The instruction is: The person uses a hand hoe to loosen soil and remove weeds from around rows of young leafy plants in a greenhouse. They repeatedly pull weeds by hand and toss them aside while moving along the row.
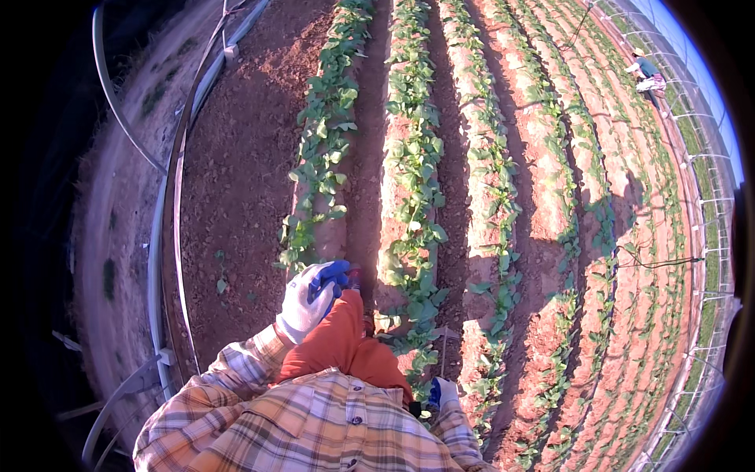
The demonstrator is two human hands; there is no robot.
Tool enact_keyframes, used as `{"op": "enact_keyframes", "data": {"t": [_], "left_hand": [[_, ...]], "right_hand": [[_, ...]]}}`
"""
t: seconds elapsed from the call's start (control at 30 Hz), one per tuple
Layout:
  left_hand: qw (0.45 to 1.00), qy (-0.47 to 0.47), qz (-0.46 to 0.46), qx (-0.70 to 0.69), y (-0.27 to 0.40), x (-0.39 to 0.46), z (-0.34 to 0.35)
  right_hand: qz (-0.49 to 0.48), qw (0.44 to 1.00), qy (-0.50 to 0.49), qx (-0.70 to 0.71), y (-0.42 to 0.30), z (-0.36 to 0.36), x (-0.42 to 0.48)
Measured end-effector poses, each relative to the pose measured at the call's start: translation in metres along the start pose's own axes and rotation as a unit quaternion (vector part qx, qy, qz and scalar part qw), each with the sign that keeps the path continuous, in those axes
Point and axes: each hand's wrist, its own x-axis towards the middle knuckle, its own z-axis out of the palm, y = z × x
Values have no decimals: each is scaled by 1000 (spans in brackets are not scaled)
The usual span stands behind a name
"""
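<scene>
My left hand (314,300), in a white knit glove with blue-coated fingers, is raised over my orange trousers, just below the end of the nearest row of leafy plants (321,159). Its fingers are curled, and whether anything lies in them is hidden. Low in the view, by the second plant row (416,177), my right hand (442,392) wears the same kind of glove. It is closed around a small long-necked hand tool, seemingly a hoe (443,348), whose thin shaft points away from me to a flat head above the furrow.
More planted soil ridges with furrows between them run off to the right. A metal rail (154,259) and curved hoops edge the bare soil on the left. Another person (649,76) bends over plants at the far right. A thin dark line (660,261) crosses the right-hand rows.
</scene>
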Motion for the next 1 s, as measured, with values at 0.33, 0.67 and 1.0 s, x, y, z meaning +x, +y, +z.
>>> {"op": "enact_keyframes", "data": {"t": [0.33, 0.67, 1.0], "left_hand": [[966, 253, -26, -49, -34, 138, -121], [968, 24, -216, 128, -170, 129, -137], [846, -324, -252, 341, -194, 117, -149]], "right_hand": [[3, 993, 118, -1, -83, 72, -26], [-29, 995, 98, 12, -209, 154, -40], [-57, 996, 70, -25, -285, 216, -28]]}}
